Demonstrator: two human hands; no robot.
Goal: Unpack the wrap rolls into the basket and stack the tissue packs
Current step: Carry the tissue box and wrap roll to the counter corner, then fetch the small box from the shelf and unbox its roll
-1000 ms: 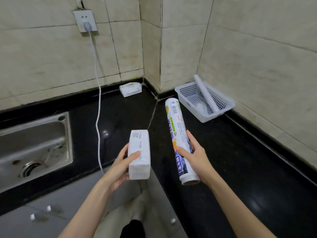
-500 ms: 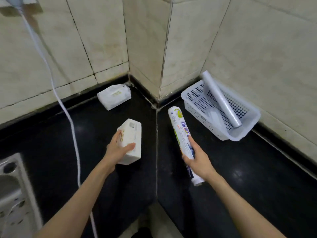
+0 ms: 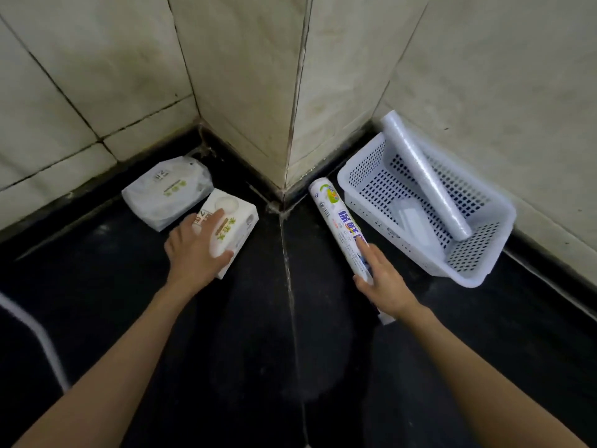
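My left hand [image 3: 195,250] grips a white tissue pack [image 3: 234,229] from above, low over the black counter. It overlaps the near corner of a second tissue pack [image 3: 166,190] that lies against the back wall. My right hand [image 3: 384,279] holds a packaged wrap roll [image 3: 337,221] with printed lettering, its far end pointing at the wall corner. A white perforated basket [image 3: 361,176] stands right of that roll by the right wall. An unwrapped clear wrap roll [image 3: 423,173] leans inside it, one end above the rim.
Tiled walls meet in a protruding corner [image 3: 290,130] between the tissue packs and the basket. A white cable [image 3: 38,337] crosses the counter at the far left. A seam [image 3: 290,286] runs down the black counter between my hands.
Both hands moved forward toward the wall. The tissue pack in my left hand now reaches the pack by the wall, and the roll's far end sits next to the basket.
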